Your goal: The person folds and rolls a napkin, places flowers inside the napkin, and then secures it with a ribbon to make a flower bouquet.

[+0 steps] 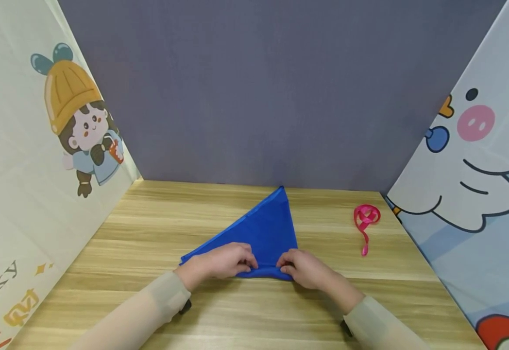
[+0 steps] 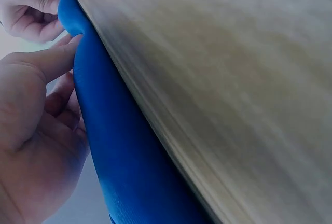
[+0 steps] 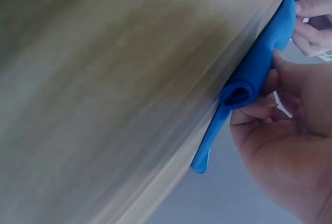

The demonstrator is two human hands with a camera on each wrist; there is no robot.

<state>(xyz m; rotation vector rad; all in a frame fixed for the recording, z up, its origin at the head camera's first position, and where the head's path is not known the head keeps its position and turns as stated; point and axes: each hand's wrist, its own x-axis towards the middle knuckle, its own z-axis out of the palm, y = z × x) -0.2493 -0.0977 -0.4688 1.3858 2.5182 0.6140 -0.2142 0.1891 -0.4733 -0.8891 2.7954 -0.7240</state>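
A blue cloth (image 1: 267,228) lies on the table as a triangle, its tip pointing to the back wall. Its near edge is rolled into a tube, whose spiral end (image 3: 226,105) shows in the right wrist view. My left hand (image 1: 230,257) pinches the roll near its middle, thumb on the near side and fingers behind. At the roll's right end, my right hand (image 1: 309,269) holds it between thumb and curled fingers. In the left wrist view the rolled edge (image 2: 119,146) runs along the table, and both thumbs press into it.
A curled pink ribbon (image 1: 367,216) lies at the right of the wood-grain table (image 1: 158,204). A grey panel (image 1: 254,97) stands along the back edge. Printed cloth walls with cartoon figures close off the left and right sides.
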